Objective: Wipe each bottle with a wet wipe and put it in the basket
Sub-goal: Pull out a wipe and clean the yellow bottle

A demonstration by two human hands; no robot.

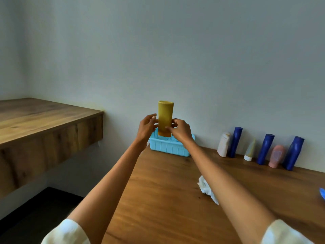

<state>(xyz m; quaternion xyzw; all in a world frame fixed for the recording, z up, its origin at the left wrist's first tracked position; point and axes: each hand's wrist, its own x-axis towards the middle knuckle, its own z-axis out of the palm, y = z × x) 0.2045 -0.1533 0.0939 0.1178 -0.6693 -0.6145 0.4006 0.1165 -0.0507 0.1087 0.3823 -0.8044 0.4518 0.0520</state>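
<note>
Obs.: You hold the yellow bottle (165,118) upright between both hands, its lower end just above or just inside the near rim of the blue basket (168,147); which of the two cannot be told from this angle.

Handling (judgement): the bottle looks like a stiff plastic cylinder with smooth sides, probably light. If it is damp from wiping it will be slippery, so a hold low on the body, where yours is now, suits a controlled lowering better than a hold near the top.

Grip: your left hand (146,128) has its fingers curled against the left side of the bottle, thumb toward you. Your right hand (181,130) pinches the right side at about the same height, fingertips on the near face. Both hands are closed only as far as the bottle's width allows. Neither hand carries the wipe.

Relative to the grip: the basket sits directly below. The crumpled wet wipe (204,188) lies on the wooden table (158,191) well toward you, partly under your right forearm. Six more bottles lean on the wall to the right, starting with a white bottle (223,144) and ending with a dark blue bottle (293,153); these look still to be done.

Risk (judgement): letting go early could tip it against the basket rim.
</note>
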